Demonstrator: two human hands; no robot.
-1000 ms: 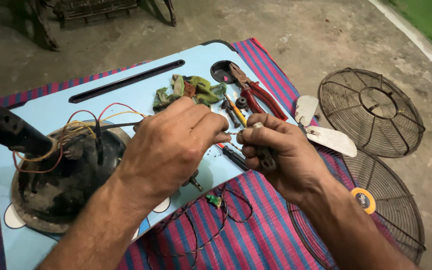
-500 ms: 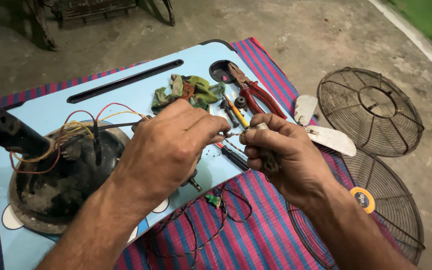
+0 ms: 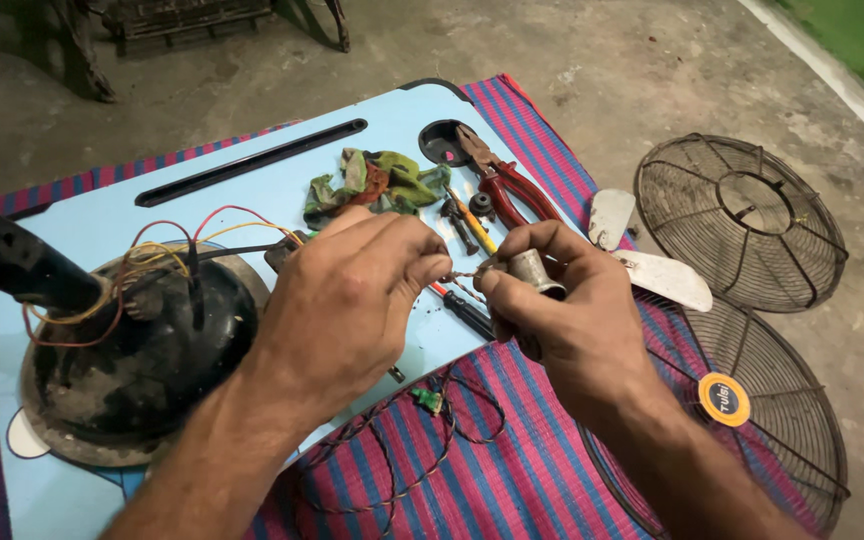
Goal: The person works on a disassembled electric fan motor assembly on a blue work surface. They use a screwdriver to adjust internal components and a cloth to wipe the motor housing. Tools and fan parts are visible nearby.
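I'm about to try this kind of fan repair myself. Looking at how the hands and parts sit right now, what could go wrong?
1. The left hand and right hand pinch thin bare wire ends at a small grey cylindrical part; the strands might prick a finger or snap.
2. Loose coloured wires hang from the fan base by the left forearm; a tug may snag them.
3. Red-handled pliers and small screws lie close by; an elbow could scatter them.

Bare concrete floor (image 3: 572, 60), striped mat (image 3: 512, 480)
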